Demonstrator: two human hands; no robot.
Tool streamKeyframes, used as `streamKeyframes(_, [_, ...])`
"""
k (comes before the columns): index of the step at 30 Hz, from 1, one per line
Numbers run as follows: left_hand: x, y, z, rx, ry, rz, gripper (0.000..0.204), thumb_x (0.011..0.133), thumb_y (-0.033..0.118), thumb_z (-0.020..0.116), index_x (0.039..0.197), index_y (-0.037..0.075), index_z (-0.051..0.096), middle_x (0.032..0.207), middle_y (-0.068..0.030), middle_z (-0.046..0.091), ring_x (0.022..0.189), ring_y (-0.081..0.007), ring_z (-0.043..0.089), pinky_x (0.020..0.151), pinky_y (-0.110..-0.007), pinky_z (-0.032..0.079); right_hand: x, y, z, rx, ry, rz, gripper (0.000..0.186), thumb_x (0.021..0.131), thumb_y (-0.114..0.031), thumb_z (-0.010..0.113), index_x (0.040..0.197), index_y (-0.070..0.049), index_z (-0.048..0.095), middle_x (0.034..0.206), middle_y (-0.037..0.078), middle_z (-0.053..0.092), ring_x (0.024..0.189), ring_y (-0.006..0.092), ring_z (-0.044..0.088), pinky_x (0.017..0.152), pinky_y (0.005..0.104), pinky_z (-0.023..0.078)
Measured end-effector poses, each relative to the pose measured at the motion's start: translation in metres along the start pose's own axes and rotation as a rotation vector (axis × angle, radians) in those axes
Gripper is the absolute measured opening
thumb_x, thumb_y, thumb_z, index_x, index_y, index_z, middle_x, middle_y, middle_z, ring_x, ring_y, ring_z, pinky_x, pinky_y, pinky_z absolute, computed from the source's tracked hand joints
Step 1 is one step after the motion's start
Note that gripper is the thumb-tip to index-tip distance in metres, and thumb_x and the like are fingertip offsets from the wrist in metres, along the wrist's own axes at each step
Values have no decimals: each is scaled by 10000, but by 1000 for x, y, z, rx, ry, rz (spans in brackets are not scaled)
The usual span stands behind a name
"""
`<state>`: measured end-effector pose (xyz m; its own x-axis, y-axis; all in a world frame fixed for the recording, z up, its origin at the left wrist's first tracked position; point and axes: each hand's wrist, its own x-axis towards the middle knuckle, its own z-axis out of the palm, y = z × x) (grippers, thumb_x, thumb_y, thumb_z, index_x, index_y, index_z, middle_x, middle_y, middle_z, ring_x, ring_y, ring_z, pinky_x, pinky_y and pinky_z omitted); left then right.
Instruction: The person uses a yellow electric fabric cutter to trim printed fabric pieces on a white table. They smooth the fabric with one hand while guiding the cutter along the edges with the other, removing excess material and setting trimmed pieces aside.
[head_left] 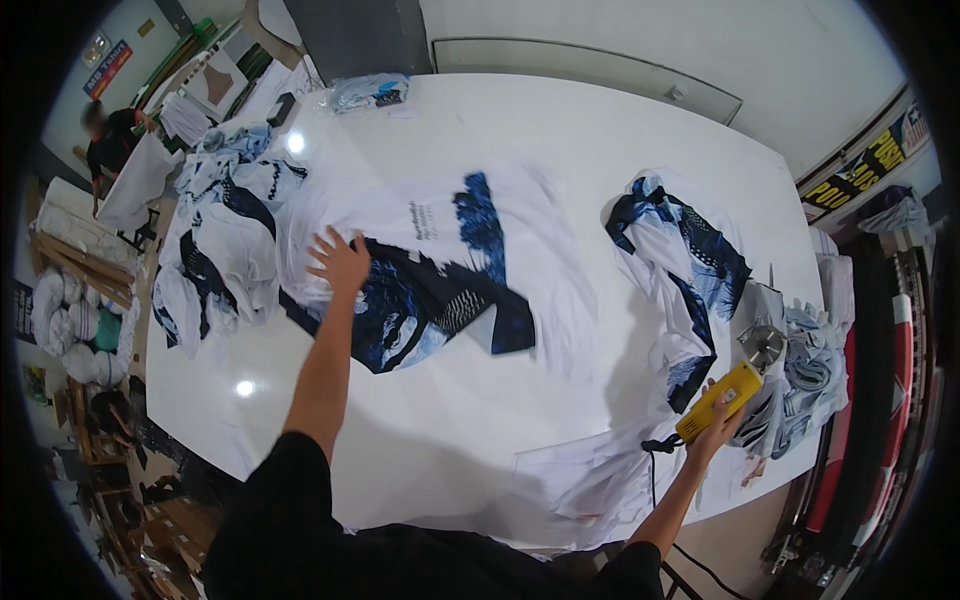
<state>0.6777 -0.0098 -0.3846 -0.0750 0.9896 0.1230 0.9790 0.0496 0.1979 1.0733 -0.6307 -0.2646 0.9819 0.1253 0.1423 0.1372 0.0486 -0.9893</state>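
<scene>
My left hand (340,262) lies with its fingers spread on a printed fabric piece (410,300), dark blue and black, near the left of the table. Under and beyond it spreads a larger white fabric sheet (540,230) with a blue printed patch. In my right hand (715,430) is a yellow electric rotary cutter (722,400), gripped by its body, its round metal blade pointing away from me. A black cord trails from its near end. Just left of the blade lies a crumpled white and dark-blue fabric piece (690,270).
A heap of white and blue fabric (225,235) covers the table's left end. Grey-blue scraps (810,370) pile at the right edge, and white cloth (590,475) lies in front. A plastic-wrapped package (370,92) rests at the back. Another person (112,145) handles white cloth at far left.
</scene>
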Motion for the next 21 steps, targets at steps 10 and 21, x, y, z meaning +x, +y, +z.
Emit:
streamKeyframes(10, [-187, -52, -84, -22, -448, 342, 1370, 695, 909, 659, 1700, 199, 57, 1754, -199, -39, 1586, -507, -63, 1099, -863, -6, -77, -9, 91, -81, -297, 184, 527, 947, -154, 655, 1411, 6, 463, 1195, 173, 657, 1055, 238, 655, 884, 362, 549])
streamKeyframes(21, [-204, -249, -159, -11, -560, 361, 1565, 519, 894, 791, 1697, 171, 57, 1737, -259, -65, 1565, -562, -68, 1096, -861, -4, -132, 28, 211, -246, -580, 234, 448, 932, -238, 702, 1253, 33, 550, 1070, 153, 654, 951, 233, 652, 835, 376, 540])
